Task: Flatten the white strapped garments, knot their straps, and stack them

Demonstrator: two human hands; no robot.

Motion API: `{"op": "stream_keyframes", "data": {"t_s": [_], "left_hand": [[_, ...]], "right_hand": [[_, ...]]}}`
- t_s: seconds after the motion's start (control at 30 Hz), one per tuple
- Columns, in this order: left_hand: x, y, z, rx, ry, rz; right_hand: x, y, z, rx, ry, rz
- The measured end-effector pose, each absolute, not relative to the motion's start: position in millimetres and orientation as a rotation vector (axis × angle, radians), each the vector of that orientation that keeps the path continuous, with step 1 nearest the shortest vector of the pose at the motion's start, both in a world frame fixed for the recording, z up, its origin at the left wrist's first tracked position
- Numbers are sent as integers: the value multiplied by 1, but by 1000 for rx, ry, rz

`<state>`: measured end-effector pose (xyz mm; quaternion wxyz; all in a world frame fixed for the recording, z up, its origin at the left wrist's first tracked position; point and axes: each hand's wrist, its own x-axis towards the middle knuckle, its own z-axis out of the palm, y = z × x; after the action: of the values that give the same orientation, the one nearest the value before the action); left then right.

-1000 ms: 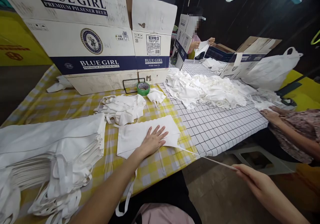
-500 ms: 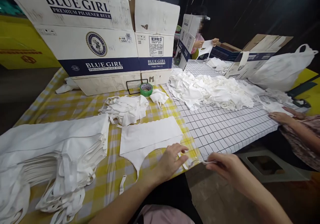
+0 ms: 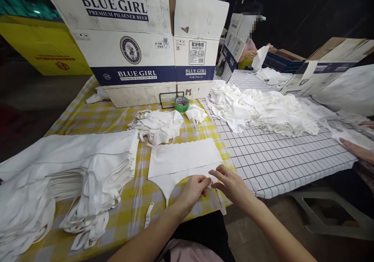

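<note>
A flat white fabric piece (image 3: 181, 156) with a scalloped top edge and narrow tapering ends lies on the yellow checked cloth. My left hand (image 3: 194, 192) is closed in a pinch at its lower right end; the fingers mostly cover the bit they grip. Close beside it, my right hand (image 3: 230, 186) has its thumb and index finger apart, pointing at the left fingertips. Below the right hand a white strap (image 3: 221, 202) hangs by the table edge. Another short strap (image 3: 149, 215) lies left of my left forearm. A thick stack of similar white pieces (image 3: 96, 153) stands at the left.
Behind are a small white fabric heap (image 3: 160, 123), green tape roll (image 3: 181, 104) and large beer carton (image 3: 146, 55). A bigger white heap (image 3: 263, 110) covers part of the grid-patterned cloth (image 3: 245, 153). A co-worker's hand (image 3: 358, 149) is at the right; another person handles white fabric (image 3: 259, 58) farther back.
My right hand has come left from beyond the table corner, up to my left hand, and its fingers have spread. My left fingers have closed into a pinch. The view has swung slightly left.
</note>
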<state>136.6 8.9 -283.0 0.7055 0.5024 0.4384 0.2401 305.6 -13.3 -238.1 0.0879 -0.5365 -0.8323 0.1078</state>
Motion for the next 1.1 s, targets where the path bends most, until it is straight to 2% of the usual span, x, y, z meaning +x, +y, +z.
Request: {"op": "stream_keyframes", "data": {"t_s": [0.1,0.23,0.57,0.67,0.87,1.1], "left_hand": [[138,9,-287,1022,976,547],[139,12,-290,964,931,545],[138,19,-290,1047,894,520],[137,23,-286,1327,933,499],[133,51,-290,2285,1261,597],[130,83,-304,2693,1095,382]], "right_hand": [[306,-11,-251,-1479,-2592,136],[306,-10,-261,-1436,-2611,62],[305,-4,-293,-1409,-2449,198],[305,-3,-299,-1452,-2328,333],[304,2,-290,-1524,-1796,690],[307,8,-288,-1429,-1344,1010]]}}
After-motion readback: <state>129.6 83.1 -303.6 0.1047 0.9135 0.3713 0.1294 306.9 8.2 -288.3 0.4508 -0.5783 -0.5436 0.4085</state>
